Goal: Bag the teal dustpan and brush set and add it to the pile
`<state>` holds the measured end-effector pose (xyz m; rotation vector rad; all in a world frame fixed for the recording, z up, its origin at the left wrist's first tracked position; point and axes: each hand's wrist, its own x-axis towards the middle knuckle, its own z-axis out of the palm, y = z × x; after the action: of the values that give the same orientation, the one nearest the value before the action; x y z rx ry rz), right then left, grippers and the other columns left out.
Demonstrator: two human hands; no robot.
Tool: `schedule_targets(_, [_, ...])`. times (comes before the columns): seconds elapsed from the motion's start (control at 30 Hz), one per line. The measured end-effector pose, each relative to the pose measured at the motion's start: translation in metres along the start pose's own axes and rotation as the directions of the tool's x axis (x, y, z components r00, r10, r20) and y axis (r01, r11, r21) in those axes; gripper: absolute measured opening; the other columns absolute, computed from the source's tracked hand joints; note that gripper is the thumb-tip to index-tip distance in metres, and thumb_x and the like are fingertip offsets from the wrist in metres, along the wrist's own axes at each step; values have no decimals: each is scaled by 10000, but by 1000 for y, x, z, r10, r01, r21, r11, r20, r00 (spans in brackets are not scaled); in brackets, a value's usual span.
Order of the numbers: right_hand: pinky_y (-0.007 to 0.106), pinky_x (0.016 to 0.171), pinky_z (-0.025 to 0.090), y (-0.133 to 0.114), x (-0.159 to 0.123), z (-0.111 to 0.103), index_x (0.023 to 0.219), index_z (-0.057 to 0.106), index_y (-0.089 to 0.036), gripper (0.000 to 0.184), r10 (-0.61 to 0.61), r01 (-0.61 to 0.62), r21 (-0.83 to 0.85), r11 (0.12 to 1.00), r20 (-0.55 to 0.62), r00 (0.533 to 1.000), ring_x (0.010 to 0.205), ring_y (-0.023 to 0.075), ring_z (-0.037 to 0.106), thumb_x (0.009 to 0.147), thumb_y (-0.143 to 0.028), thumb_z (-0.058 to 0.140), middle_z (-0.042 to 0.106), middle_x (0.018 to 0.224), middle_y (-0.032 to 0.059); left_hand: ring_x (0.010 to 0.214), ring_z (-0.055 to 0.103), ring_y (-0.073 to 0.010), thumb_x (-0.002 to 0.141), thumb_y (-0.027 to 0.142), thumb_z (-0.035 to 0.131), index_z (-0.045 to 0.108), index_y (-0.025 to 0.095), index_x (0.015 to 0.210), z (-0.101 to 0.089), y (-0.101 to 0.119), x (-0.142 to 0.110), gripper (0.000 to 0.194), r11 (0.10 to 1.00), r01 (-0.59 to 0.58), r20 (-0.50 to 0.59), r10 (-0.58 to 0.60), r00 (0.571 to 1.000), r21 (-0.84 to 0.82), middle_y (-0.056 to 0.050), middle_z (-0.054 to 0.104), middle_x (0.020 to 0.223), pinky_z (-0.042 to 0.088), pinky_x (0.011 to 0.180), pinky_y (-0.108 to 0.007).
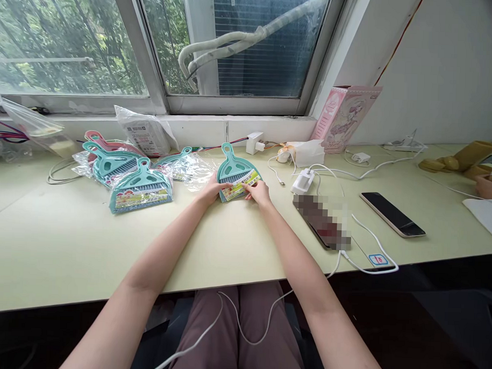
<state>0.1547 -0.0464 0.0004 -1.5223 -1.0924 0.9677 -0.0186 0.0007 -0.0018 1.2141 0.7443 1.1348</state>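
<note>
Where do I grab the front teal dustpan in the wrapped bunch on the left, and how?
I'd grip the handle of the front teal dustpan from above, fingers on either side. It's the narrow part, pointing toward the window, while the pan spreads wide toward you. Another teal dustpan lies close behind, so pinch just this one. The shiny plastic wrap might slip.

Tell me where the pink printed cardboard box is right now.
In the head view, the pink printed cardboard box stands upper right, on the pale table, beside the white wall's corner.
</note>
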Motion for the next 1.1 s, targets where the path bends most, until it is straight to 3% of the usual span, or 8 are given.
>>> schedule_targets(0.17, [175, 308, 347, -1, 1, -8, 592, 596, -150, 336, 107, -108, -5, 994, 180, 978, 297, 81, 492, 777, -388, 745, 638, 464, 41, 1054, 643, -303, 560, 121, 784, 473, 225, 1317, -1, 1, -1, 825, 1000, 0, -26, -1, 1000, -27, -105, 653, 1158, 524, 918, -467])
schedule_targets(0.3, [208, 362, 471, -2, 2, -11, 613, 609, -136, 417, 196, -204, 8, 979, 237, 951, 357, 134, 580, 850, -477, 644, 628, 464, 83, 1013, 665, -301, 546, 119, 793, 482, 206, 1284, -3, 3, 0, 806, 998, 4, -56, -7, 998, -59, -102, 680, 1100, 542, 892, -463])
schedule_targets(0.47, [262, 547, 607, -6, -4, -2, 860, 616, -138, 259, 123, -227, 311, 923, 320, 939, 557, 160, 690, 804, -365, 728, 712, 691, 68, 966, 682, -310, 567, 161, 813, 495, 188, 1270, -6, 3, 3, 772, 997, 4, -55, -9, 998, -81, -114, 694, 1049, 570, 836, -452])
schedule_targets(0.63, [264, 705, 622, -11, -15, 17, 927, 586, -157, 114, 82, -168, 598, 784, 168, 982, 739, 140, 716, 849, -190, 663, 738, 845, 50, 961, 683, -322, 580, 199, 816, 493, 186, 1276, -5, 8, -3, 767, 996, 19, 12, -18, 1000, -90, -135, 685, 1088, 568, 827, -457])
schedule_targets(0.8, [297, 684, 628, -12, -15, 19, 882, 594, -158, 67, 122, -160, 657, 737, 103, 987, 707, 161, 716, 839, -139, 642, 739, 795, 42, 966, 670, -287, 676, 387, 772, 540, 213, 1202, -3, 10, -3, 601, 999, 39, 60, -37, 998, -33, -110, 674, 1058, 535, 844, -429])
schedule_targets(0.9, [302, 683, 629, -13, -11, 10, 855, 598, -150, 47, 119, -147, 679, 720, 87, 989, 661, 154, 705, 843, -107, 612, 732, 750, 33, 896, 661, -283, 796, 607, 585, 612, 212, 1035, -7, 6, 2, 463, 994, 31, -7, -30, 1000, 103, -92, 670, 929, 523, 783, -408])
schedule_targets(0.97, [300, 687, 628, -14, -7, 3, 847, 604, -149, 49, 111, -129, 694, 708, 71, 991, 654, 149, 701, 832, -106, 622, 730, 738, 28, 853, 644, -281, 846, 655, 471, 633, 207, 909, -10, 3, 5, 481, 948, -43, -85, 73, 994, 316, -84, 644, 834, 505, 774, -404])
schedule_targets(1.1, [253, 675, 617, -13, -1, -10, 890, 621, -150, 103, 121, -95, 755, 649, 21, 992, 672, 130, 699, 804, -110, 665, 729, 734, 13, 1074, 567, -289, 956, 524, 318, 661, 226, 950, -14, 1, 4, 455, 596, -200, -84, 414, 906, 778, -107, 637, 1000, 408, 981, -422])
